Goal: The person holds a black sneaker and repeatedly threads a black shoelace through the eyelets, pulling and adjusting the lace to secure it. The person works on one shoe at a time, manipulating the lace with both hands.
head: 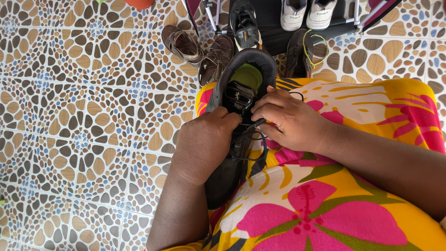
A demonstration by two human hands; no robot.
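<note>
the black shoe (241, 93) lies on the lap between both hands, left hand (204, 144) clenched on its side, right hand (290, 123) pinching its black lace (256, 124).

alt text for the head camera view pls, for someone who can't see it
Two bare hands, left hand and right hand, work the black lace of a black shoe resting on a lap in bright floral fabric. Brown sandals and other shoes lie beyond on a pebble-patterned tile floor.

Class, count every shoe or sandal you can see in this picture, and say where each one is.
7: black shoe on the lap; two brown sandals on the floor; black sneaker, two white sneakers, dark sandal at the rack. Others may be hidden.
</note>
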